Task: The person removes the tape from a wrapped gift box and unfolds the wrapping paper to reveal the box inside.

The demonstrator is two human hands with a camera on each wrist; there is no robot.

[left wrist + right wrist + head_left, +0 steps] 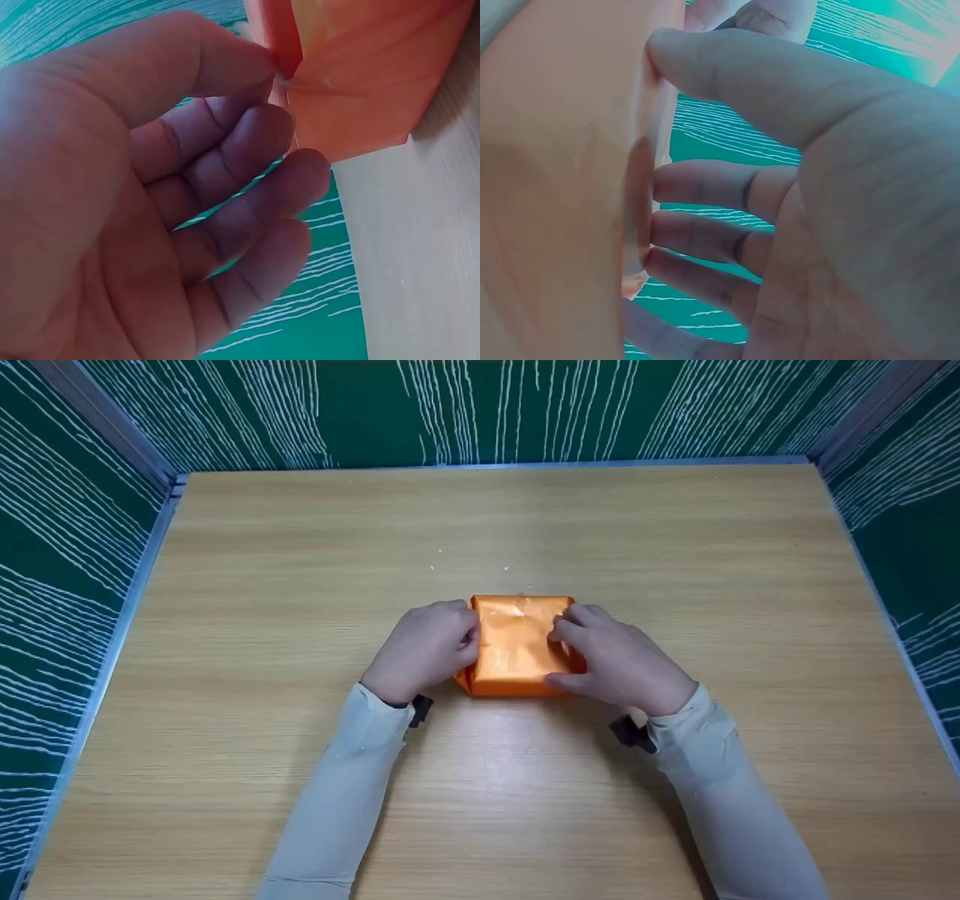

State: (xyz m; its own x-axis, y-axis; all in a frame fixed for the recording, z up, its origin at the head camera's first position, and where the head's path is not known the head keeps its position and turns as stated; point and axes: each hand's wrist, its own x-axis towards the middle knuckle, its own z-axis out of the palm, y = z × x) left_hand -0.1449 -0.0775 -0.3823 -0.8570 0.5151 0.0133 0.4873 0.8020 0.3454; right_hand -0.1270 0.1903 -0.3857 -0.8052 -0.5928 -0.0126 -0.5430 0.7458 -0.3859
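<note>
A box-shaped package in shiny orange wrapping paper (516, 649) lies on the table between both hands. At its left end is my left hand (429, 646); in the left wrist view its thumb and index finger pinch a folded edge of the orange paper (360, 82). The other fingers curve loosely below. From the right, my right hand (621, 661) rests on the package, with fingers on its top and the thumb near its front edge. Nearly straight fingers (705, 229) touch the orange surface in the right wrist view. The package's right end is partly hidden by that hand.
The wooden table (300, 547) has a blue-edged border. Green panels with white streaks (480, 412) stand at the back and both sides. Several tiny white scraps (506, 568) lie just behind the package.
</note>
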